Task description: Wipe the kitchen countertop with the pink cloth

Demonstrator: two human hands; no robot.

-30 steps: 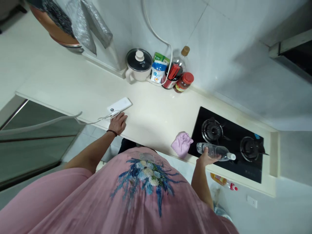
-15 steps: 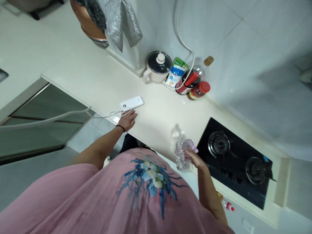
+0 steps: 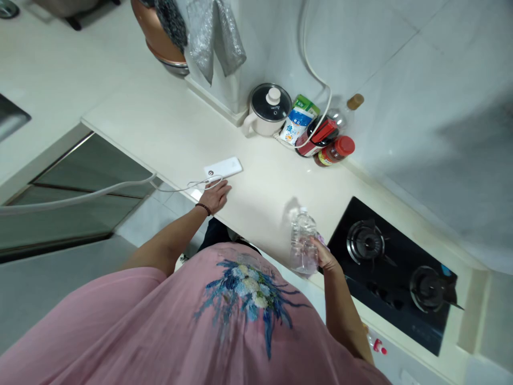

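Observation:
My left hand rests on the front edge of the counter, fingers slightly bent and holding nothing. Just beyond its fingertips lies a white power bank with a thin white cable beside it. My right hand grips a large clear plastic bottle from its right side. The bottle is at the counter's front edge, its cap pointing away from me. A bit of light purple cloth shows beside the bottle at my right hand; most of it is hidden.
A black two-burner gas hob is set in the counter at right. Along the wall stand a lidded pot, a seasoning bag and a red-capped jar. A white cord hangs down there. Copper-coloured basins stand farther left.
The bottle has tilted slightly in my right hand, and less of the purple cloth shows. My left hand stays on the counter edge. The whole view has shifted a little.

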